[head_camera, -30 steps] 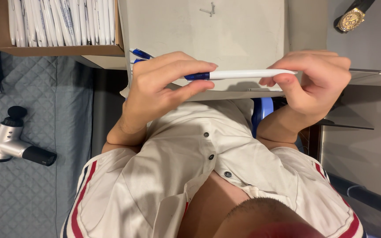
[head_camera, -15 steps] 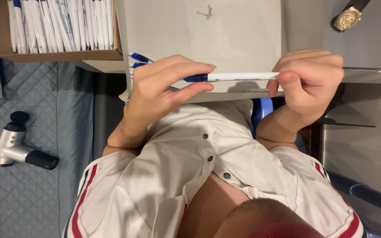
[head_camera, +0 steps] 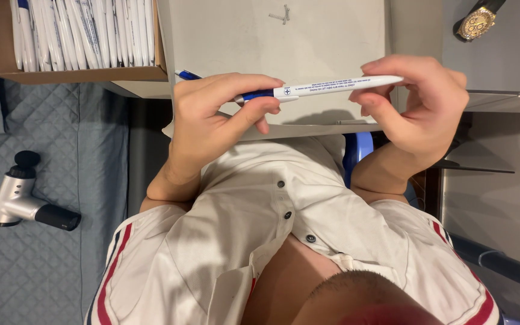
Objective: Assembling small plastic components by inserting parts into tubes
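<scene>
Pen (head_camera: 320,88): white barrel, blue grip, held level above the bench (head_camera: 272,48).
Left hand (head_camera: 212,120): fingers closed on blue end.
Right hand (head_camera: 419,102): fingertips pinching white end, shifted slightly outward since earlier; possibly twisting.
Box (head_camera: 79,73): more pens, upper left.

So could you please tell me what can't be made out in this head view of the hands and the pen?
- Blue tip end of the pen: covered by the left hand.
- Far end of the pen: behind the right hand fingers.
- Pens in the cardboard box: cut off by the top edge.
- Wristwatch strap: cut off by the top edge.
- Small item on the grey surface: too small to identify.
</scene>
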